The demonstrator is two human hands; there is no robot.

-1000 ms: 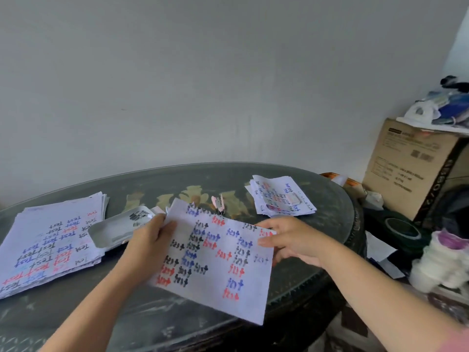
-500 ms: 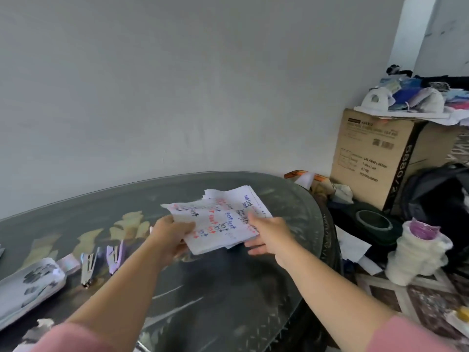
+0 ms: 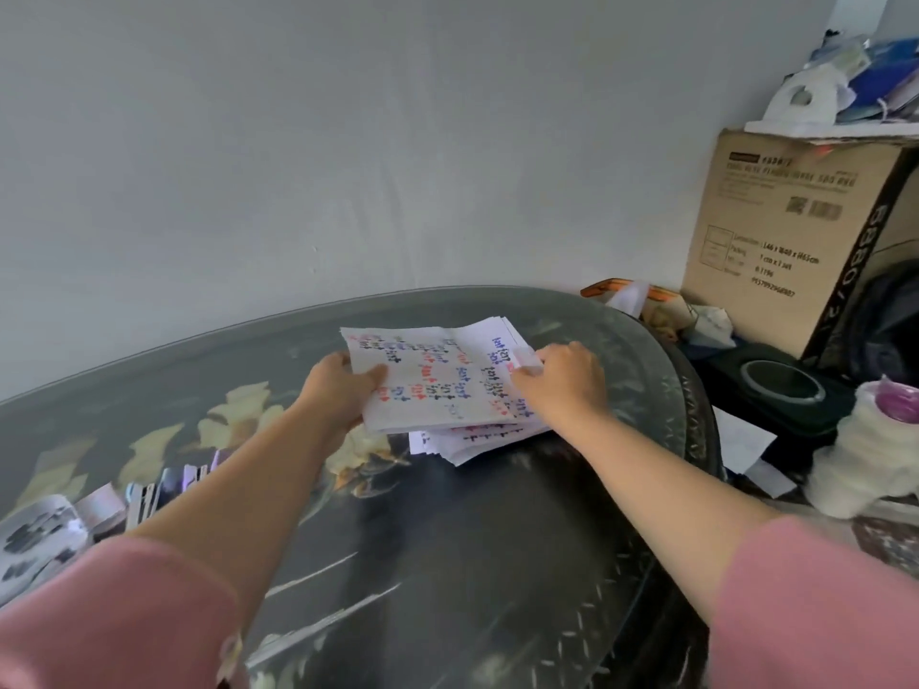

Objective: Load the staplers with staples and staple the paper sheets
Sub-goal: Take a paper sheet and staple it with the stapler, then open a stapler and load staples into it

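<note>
White paper sheets (image 3: 437, 385) gripped by left hand (image 3: 338, 390), right hand (image 3: 562, 380) flat on top, over the pile (image 3: 477, 442).

The paper sheets (image 3: 437, 385) are white, covered with rows of handwritten marks in red, blue and black. The table (image 3: 447, 564) is dark grey-green glass with pale yellow leaf shapes at the left. Both sleeves (image 3: 114, 614) are pink. At the far right, the cardboard box (image 3: 790, 231) is brown with black print.
</note>
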